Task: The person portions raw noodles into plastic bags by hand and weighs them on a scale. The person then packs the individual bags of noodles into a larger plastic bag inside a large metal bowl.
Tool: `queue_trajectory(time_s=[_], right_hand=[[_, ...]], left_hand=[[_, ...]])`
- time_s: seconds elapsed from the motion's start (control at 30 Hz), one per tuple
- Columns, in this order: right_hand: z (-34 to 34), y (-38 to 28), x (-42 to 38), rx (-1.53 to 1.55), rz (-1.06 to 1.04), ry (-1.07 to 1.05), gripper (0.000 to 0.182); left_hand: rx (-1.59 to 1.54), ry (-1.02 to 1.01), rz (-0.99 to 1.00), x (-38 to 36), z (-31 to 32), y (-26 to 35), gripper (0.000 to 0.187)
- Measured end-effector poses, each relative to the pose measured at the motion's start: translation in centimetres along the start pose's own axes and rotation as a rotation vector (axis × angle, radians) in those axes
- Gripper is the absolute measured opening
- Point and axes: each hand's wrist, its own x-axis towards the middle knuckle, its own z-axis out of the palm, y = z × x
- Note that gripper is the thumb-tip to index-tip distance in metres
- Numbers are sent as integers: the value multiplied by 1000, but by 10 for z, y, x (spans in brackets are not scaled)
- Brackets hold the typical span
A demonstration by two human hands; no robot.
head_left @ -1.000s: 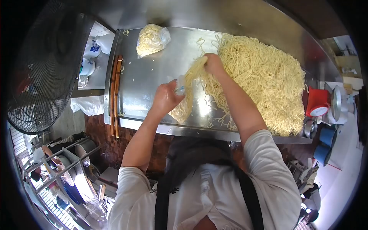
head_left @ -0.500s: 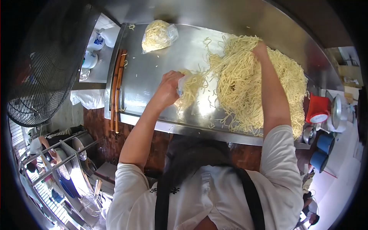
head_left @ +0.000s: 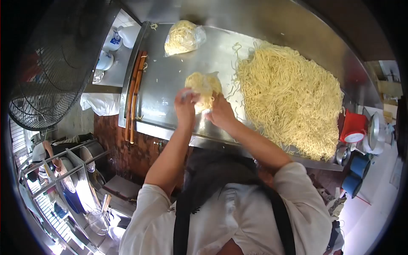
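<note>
My left hand (head_left: 185,107) and my right hand (head_left: 220,112) both grip the mouth of a clear plastic bag of yellow noodles (head_left: 203,87), which rests on the steel table (head_left: 165,80). A large heap of loose yellow noodles (head_left: 293,97) covers the table's right half, just right of my right hand. A second, filled bag of noodles (head_left: 183,37) lies at the table's far left corner.
Long wooden chopsticks (head_left: 135,95) lie along the table's left edge. A red container (head_left: 353,126) and metal and blue pots (head_left: 356,163) stand at the right end. A black fan (head_left: 51,63) stands on the left, with a wire rack of cookware (head_left: 72,182) below it.
My right hand left the noodle heap and came back to the bag's mouth. The bag now stands filled between both hands, farther from the table's front edge.
</note>
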Motion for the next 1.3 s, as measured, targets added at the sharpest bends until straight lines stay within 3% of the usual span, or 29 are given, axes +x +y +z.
queue_trajectory(time_s=[0.07, 0.1, 0.17, 0.2, 0.27, 0.3, 0.37, 0.4, 0.43, 0.53, 0.6, 0.7, 0.73, 0.83, 0.9, 0.93, 0.97, 1.0, 1.03, 1.07, 1.13, 1.17, 1.2, 1.27, 1.3], right_hand=[[23, 15, 21, 77, 105, 12, 54], [6, 14, 32, 84, 30, -78, 48], [-62, 2, 41, 96, -109, -272, 38], [-85, -6, 46, 234, -225, -245, 34], [-112, -25, 56, 514, -460, -193, 28], [-90, -21, 69, 724, -169, -374, 24], [-71, -24, 61, 452, -186, -341, 23], [-61, -26, 56, 316, -195, -319, 23], [-46, -20, 30, 339, -274, 67, 25], [-99, 7, 7, 368, 53, -326, 47], [-55, 13, -2, 38, -72, 164, 41], [0, 24, -4, 296, 14, -79, 41], [-2, 16, -2, 297, 134, -171, 40], [-45, 17, 11, 816, 371, -620, 46], [2, 46, -2, 726, 179, -385, 51], [-2, 36, -3, 677, 78, -266, 54], [-6, 27, -9, 863, -12, -349, 66], [15, 21, -13, 627, -23, -227, 53], [21, 5, -16, 386, -6, -113, 42], [21, -2, -20, 178, 150, -144, 34], [-16, -4, -10, 451, 130, -290, 26], [-38, -5, -6, 588, 120, -366, 24], [-68, -12, -5, 618, 19, -351, 16], [-101, -3, 0, 566, 30, -316, 15], [-130, -8, 1, 575, 124, -298, 15]], left_hand=[[38, -146, 129, 10, 14, 18, 21], [-36, -204, 142, 4, 24, 35, 16], [280, -225, 199, -28, 38, 71, 18], [437, -241, 225, -41, 41, 78, 20], [457, -255, 291, -49, 33, 65, 28], [477, -236, 307, -47, 26, 61, 29], [491, -135, 331, -33, 13, 52, 30], [429, -140, 253, -29, 5, 59, 30], [362, -142, 172, -27, -4, 66, 30], [325, -150, 62, -26, -19, 63, 30], [330, -187, 10, -27, -15, 65, 30], [535, -391, 120, -26, 2, 49, 30], [640, -478, 180, -25, 6, 43, 30], [1005, -748, 376, -13, -5, 14, 31], [1062, -826, 465, -4, -14, -2, 35], [886, -770, 294, -4, -10, 7, 36], [710, -707, 122, -5, -9, 16, 37], [532, -639, -51, -10, -5, 30, 38], [413, -532, -109, -17, 2, 50, 39], [428, -587, -57, -11, -6, 41, 37], [452, -701, 71, 16, -22, 21, 34], [840, -777, 448, 7, -20, 37, 31], [929, -865, 379, 3, -23, 36, 30], [1099, -1046, 255, 3, -22, 34, 28], [1052, -1004, 277, 5, -25, 33, 25]])
